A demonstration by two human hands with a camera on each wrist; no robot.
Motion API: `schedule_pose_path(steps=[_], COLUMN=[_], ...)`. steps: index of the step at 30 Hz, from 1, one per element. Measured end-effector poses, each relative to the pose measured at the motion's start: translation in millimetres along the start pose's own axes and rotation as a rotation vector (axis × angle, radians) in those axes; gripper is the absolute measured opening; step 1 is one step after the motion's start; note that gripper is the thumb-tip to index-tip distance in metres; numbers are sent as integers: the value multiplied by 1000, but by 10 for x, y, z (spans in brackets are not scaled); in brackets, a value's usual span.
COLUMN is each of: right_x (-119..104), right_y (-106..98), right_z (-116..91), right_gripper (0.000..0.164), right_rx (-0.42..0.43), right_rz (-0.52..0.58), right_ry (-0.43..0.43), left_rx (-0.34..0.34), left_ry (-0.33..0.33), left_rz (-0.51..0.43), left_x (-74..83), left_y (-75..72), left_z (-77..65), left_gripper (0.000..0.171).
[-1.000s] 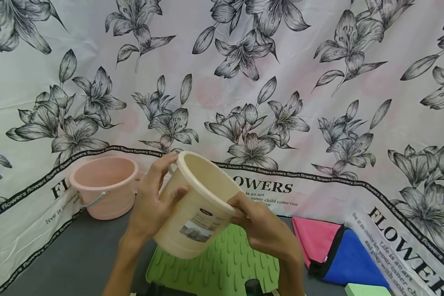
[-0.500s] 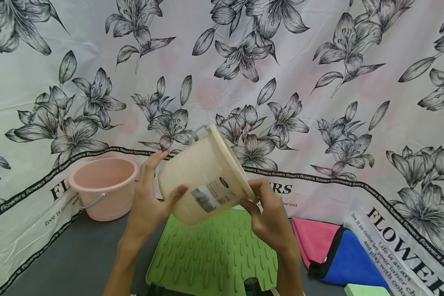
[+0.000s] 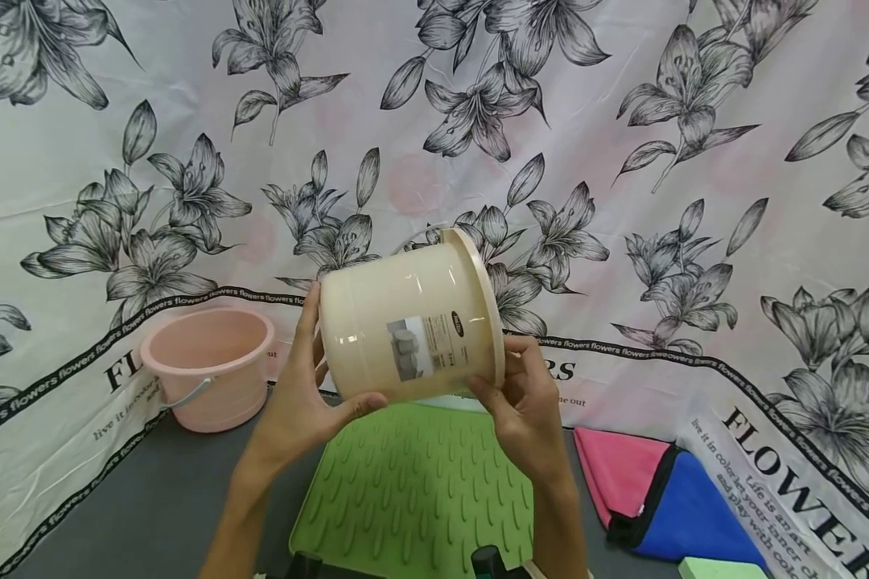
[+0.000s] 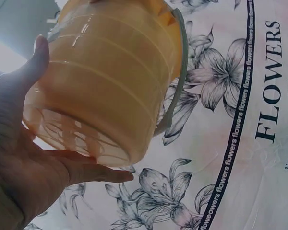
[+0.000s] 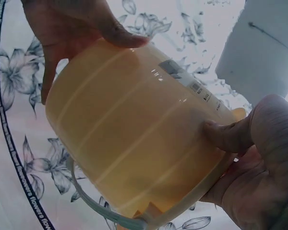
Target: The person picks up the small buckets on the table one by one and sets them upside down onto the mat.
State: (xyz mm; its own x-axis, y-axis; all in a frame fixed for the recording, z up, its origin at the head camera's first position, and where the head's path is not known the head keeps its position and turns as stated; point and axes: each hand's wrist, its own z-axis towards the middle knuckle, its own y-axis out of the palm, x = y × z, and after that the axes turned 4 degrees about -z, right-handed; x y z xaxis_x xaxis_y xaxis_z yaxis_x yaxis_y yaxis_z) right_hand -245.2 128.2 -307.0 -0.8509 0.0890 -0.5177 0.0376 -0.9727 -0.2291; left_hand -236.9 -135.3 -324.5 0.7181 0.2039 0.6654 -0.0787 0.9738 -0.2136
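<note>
A cream plastic bucket [image 3: 405, 314] is held up nearly on its side, with its mouth toward the right and its printed label [image 3: 427, 346] toward me. My left hand [image 3: 297, 402] holds it at the base end, thumb along the lower side and fingers across the bottom, as the left wrist view shows. With thumb and fingers, my right hand [image 3: 525, 410] pinches the rim [image 3: 488, 314]. The bucket's grey handle [image 5: 98, 206] hangs loose along the far side. Its inside is hidden from the head view.
Below the bucket lies a green textured mat [image 3: 413, 490] on the dark grey table [image 3: 166, 498]. A pink bucket [image 3: 213, 370] stands at the left. Folded pink and blue cloths [image 3: 666, 498] and a pale green block [image 3: 720, 568] lie at the right. Flower-printed fabric [image 3: 420, 185] hangs behind.
The cream bucket has been tipped from a slant with its mouth up to nearly horizontal, its mouth swinging right. It has risen slightly. Both hands keep hold of it.
</note>
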Motion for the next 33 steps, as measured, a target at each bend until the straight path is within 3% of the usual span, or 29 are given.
schedule_pose_path(steps=[4, 11, 15, 19, 24, 28, 30, 33], right_x=[8, -32, -61, -82, -80, -77, -72, -65], right_y=[-4, -35, -12, 60, 172, 167, 132, 70], right_z=[-4, -16, -18, -14, 28, 34, 35, 42], right_gripper=[42, 52, 63, 61, 45, 34, 33, 34], right_rx=[-28, -141, -138, -20, 257, 414, 443, 438], right_rz=[39, 106, 137, 117, 69, 100, 128, 210], right_ry=[-7, 36, 48, 54, 33, 28, 33, 54], left_rx=[-16, -47, -25, 13, 91, 136, 143, 96], left_ry=[6, 13, -1, -14, 59, 113, 87, -27], left_rz=[-29, -54, -28, 6, 70, 41, -10, -138], left_x=[14, 46, 68, 79, 69, 31, 0, -63], left_y=[3, 65, 112, 154, 195, 197, 184, 159], left_z=[-3, -7, -1, -1, 13, 17, 20, 26], left_gripper=[134, 108, 97, 92, 90, 97, 107, 123])
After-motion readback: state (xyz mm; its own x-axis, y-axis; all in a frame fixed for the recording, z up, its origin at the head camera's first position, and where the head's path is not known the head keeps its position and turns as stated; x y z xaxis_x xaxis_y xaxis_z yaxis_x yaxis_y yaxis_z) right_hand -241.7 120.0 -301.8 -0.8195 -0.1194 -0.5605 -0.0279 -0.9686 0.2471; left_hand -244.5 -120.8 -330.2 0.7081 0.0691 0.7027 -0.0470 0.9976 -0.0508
